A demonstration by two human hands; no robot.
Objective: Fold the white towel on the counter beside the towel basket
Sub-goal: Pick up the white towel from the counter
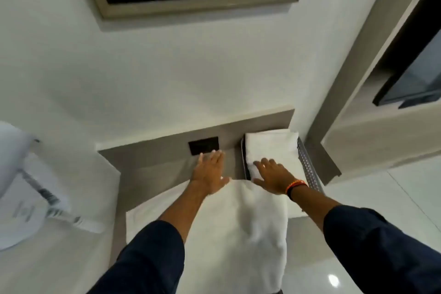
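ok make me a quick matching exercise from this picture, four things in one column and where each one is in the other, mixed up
Things:
1. left hand
2. right hand
3. folded white towel
4. small black rectangular wall plate

Places:
A. inside the perforated metal basket
B. on the grey back panel, left of the basket
C. flat by the far left edge of the loose white towel
D. over the basket's near end, wrist with orange and black bands

Pairs: 1-C, 2-D, 3-A, 4-B
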